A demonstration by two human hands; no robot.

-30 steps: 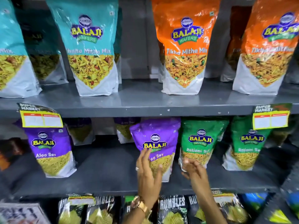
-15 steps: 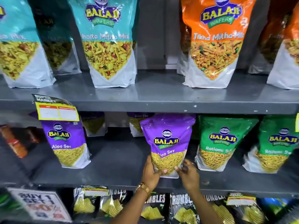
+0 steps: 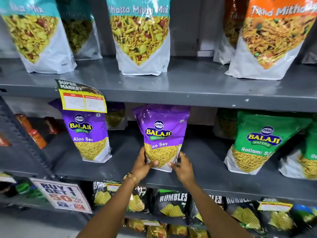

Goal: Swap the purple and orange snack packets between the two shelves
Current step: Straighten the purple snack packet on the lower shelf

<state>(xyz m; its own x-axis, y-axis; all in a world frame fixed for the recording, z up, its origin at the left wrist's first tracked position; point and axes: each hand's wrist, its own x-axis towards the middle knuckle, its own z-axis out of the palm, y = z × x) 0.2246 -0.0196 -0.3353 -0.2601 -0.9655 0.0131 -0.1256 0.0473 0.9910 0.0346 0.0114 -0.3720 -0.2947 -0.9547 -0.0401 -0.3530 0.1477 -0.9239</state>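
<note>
Both hands grip the bottom of one purple packet (image 3: 161,134) on the lower shelf (image 3: 214,179). Left hand (image 3: 142,166) wraps its lower left edge, thumb across the front, the other fingers hidden behind the pack. Right hand (image 3: 184,166) takes the lower right corner, thumb on the front face, fingers (image 3: 179,158) curled along the side edge. Packet stands upright between the two hands, top tucked under the upper shelf (image 3: 188,90); cannot tell if its base touches the shelf. Another purple packet (image 3: 89,133) stands to its left, a green packet (image 3: 257,143) well to the right. Orange packet (image 3: 272,38) stands on the upper shelf, up and to the right, apart from both hands.
</note>
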